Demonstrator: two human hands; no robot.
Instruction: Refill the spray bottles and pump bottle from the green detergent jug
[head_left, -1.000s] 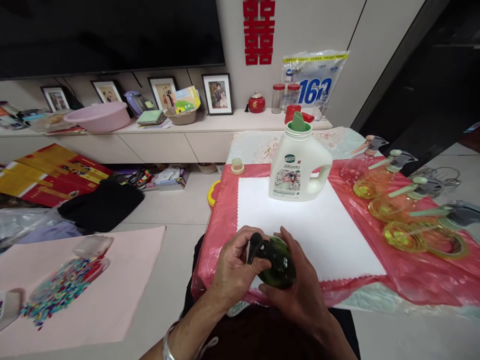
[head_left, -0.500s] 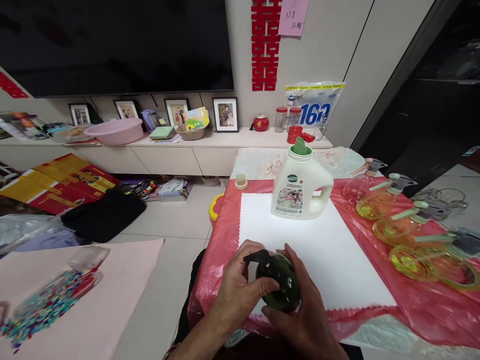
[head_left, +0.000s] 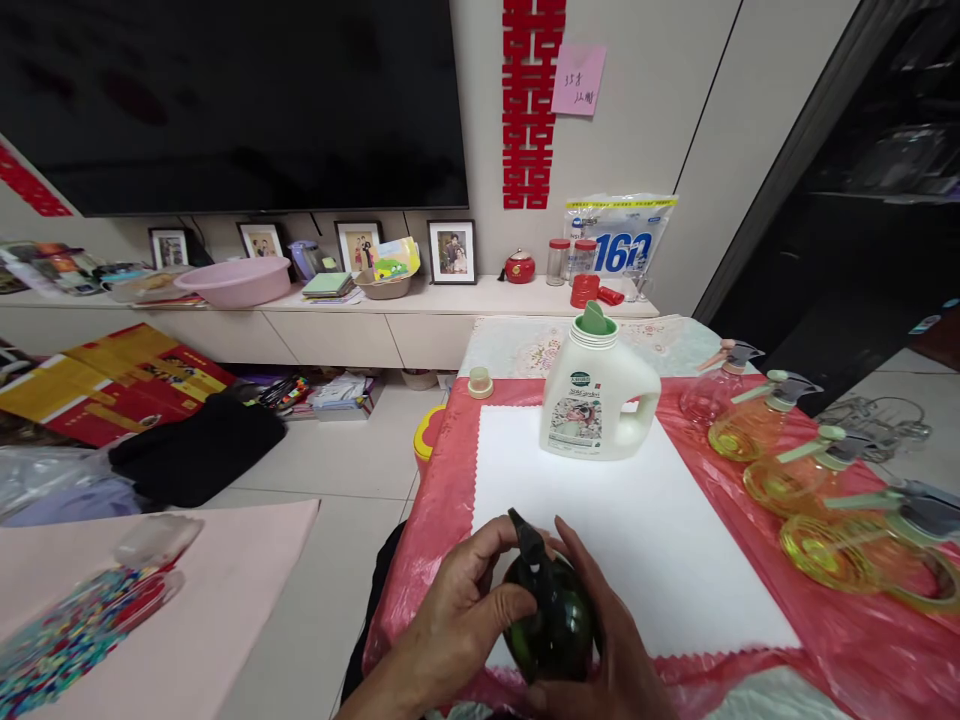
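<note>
Between my two hands is a dark green pump bottle with a black pump head, above the near edge of a white sheet. My left hand is closed around its upper left side, with the thumb against the neck below the spout. Wrapped about the right side and lower part of the bottle is my right hand. Beyond them stands a white jug with a handle, a printed label and a green spout in its open mouth. A pale green cap lies on the red plastic cover left of the jug.
Several clear spray bottles, most with yellow liquid, line the right of the red-covered table. A tape roll lies beside them. At left, a pink surface bears colourful small pieces. A TV cabinet runs along the back.
The pump bottle has turned in my hands: its spout pointed left before and now points away from me, slightly left. The view has tilted up a little.
</note>
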